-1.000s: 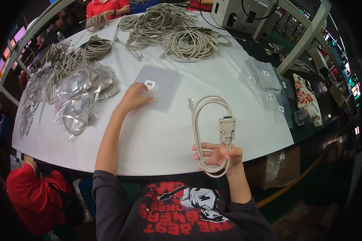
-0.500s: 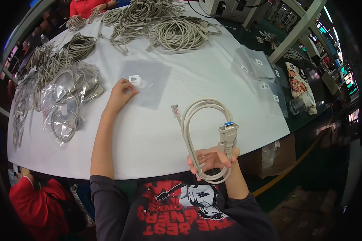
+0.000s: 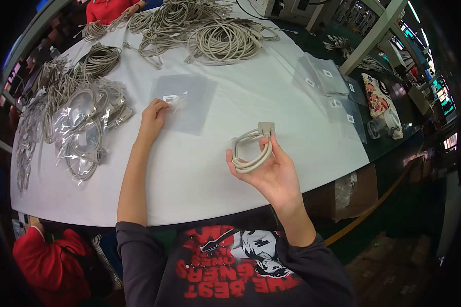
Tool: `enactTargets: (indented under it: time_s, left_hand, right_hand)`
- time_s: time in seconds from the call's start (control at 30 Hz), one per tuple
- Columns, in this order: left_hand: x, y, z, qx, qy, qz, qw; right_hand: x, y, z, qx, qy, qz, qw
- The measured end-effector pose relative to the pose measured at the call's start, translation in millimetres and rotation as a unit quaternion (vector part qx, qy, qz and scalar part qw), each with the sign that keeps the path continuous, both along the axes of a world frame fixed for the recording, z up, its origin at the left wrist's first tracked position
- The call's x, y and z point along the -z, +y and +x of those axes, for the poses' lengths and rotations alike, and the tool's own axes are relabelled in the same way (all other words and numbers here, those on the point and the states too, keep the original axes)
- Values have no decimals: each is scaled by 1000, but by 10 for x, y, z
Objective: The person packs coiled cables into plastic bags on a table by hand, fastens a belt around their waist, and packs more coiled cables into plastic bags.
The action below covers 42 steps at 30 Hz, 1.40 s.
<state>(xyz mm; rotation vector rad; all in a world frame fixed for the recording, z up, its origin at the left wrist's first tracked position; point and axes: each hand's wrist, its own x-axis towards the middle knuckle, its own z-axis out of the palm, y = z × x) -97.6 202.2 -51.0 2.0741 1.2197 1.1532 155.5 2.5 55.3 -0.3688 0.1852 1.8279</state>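
My right hand (image 3: 265, 166) is closed on a coiled beige cable (image 3: 252, 165), whose wide connector (image 3: 266, 129) points up and away from me. At the left edge of a stack of clear plastic bags (image 3: 193, 110), my left hand (image 3: 155, 113) pinches the top bag beside its white label (image 3: 170, 98). The plastic there is lifted and creased, catching the light.
Bagged cables (image 3: 89, 133) and loose cables lie at the left. Large cable coils (image 3: 228, 41) cover the back. More labelled bags (image 3: 327, 77) lie at the right, near a patterned cloth (image 3: 376, 97). People in red are at the back left and lower left.
My right hand has moved forward and slightly left, tilting the cable coil away from me. My left hand has gone from spread fingers to a pinch, and the bag's edge has risen.
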Motion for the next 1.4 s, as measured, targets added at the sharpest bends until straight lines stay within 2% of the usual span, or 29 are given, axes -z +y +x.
enactTargets:
  time_s: [0.07,0.1,0.13,0.2,0.23,0.27,0.3,0.33,0.37,0.43,0.47,0.5,0.6,0.67,0.77,0.87,1.03,1.13,1.2,1.27,1.3,1.4]
  left_hand:
    - [-57,-65,53,-4,7,8,1000]
    - [-122,-124,97,-11,13,16,1000]
    - [-161,-154,117,-18,19,24,999]
    - [-150,-149,122,-32,-6,28,999]
    - [-124,-143,131,-47,-33,31,998]
    - [-103,-130,135,-62,-60,33,996]
    - [-83,-110,122,-62,-59,34,996]
    - [-58,-87,88,-63,-52,73,994]
    - [-39,-66,48,-63,-45,112,991]
    - [-40,-63,5,-63,-35,151,986]
    - [-34,-72,-15,-53,6,165,985]
    - [-37,-92,-27,-44,47,179,982]
    - [-60,-137,-26,-28,144,195,970]
    - [-98,-179,5,-16,253,197,947]
    - [-221,-308,175,-12,269,191,944]
    - [-426,-553,384,-8,287,160,944]
    - [-492,-889,668,36,287,126,949]
    - [-511,-1002,736,52,294,118,947]
    - [-493,-1042,773,63,296,115,946]
    - [-453,-1067,803,84,224,107,965]
    - [-438,-1083,818,94,188,103,972]
    - [-444,-1143,841,114,183,63,974]
  right_hand:
    - [-10,-12,-10,-7,-81,16,997]
    - [0,-6,-9,-5,-79,17,997]
    - [30,10,-4,-12,-182,43,982]
    - [87,39,0,-24,-380,90,920]
    - [100,33,-11,-22,-379,91,921]
    - [113,25,-38,-9,-542,124,831]
    - [129,14,-65,4,-685,153,712]
    - [148,0,-80,16,-804,177,567]
    - [185,-14,-86,17,-803,177,568]
    - [286,-42,-93,38,-886,176,428]
    - [320,-55,-95,48,-918,173,353]
    - [340,-68,-88,49,-918,174,354]
    - [376,-113,-26,60,-936,208,279]
    - [368,-186,35,40,-933,228,277]
    - [316,-280,138,1,-923,276,269]
    - [262,-344,251,-126,-870,344,329]
    - [261,-219,323,-199,-862,365,290]
    - [284,-50,325,-262,-859,302,319]
    - [286,41,320,-256,-864,272,337]
    - [301,101,303,-245,-870,213,370]
    - [318,114,281,-245,-871,212,370]
    - [390,164,165,-218,-898,192,332]
